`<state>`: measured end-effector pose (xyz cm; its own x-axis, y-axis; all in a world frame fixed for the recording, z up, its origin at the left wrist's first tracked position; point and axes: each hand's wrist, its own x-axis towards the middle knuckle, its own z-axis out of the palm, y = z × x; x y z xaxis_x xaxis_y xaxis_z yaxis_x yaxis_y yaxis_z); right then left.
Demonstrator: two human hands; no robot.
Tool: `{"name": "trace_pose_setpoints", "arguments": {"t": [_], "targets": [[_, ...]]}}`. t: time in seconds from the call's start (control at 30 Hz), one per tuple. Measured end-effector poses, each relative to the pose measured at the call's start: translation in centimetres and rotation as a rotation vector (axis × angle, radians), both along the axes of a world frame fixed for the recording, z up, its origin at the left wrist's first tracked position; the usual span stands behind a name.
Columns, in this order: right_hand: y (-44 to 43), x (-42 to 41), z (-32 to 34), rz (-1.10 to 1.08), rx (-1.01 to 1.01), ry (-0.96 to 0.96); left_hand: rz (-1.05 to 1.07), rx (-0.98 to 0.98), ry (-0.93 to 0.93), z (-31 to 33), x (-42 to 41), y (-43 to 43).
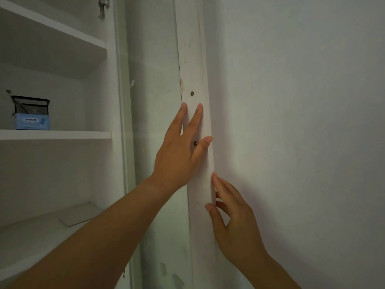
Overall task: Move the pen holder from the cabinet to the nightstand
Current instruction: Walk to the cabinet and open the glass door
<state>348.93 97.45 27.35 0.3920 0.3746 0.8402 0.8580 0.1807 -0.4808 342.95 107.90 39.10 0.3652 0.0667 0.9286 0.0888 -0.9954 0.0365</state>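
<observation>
Black mesh pen holder point(30, 105) on blue box point(32, 121), label unreadable

Head view, close (forward) to cabinet point(116, 80)

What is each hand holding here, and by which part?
Both the left hand and right hand are on the cabinet door edge; the pen holder sits untouched.
</observation>
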Motion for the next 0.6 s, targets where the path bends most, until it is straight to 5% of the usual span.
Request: {"name": "trace_pose_setpoints", "arguments": {"t": [0.6], "targets": [[-0.4,-2.8,5.1,0.037,0.279,-0.100,0.039,-0.001,0.266,0.3,-5.8,3.1]]}}
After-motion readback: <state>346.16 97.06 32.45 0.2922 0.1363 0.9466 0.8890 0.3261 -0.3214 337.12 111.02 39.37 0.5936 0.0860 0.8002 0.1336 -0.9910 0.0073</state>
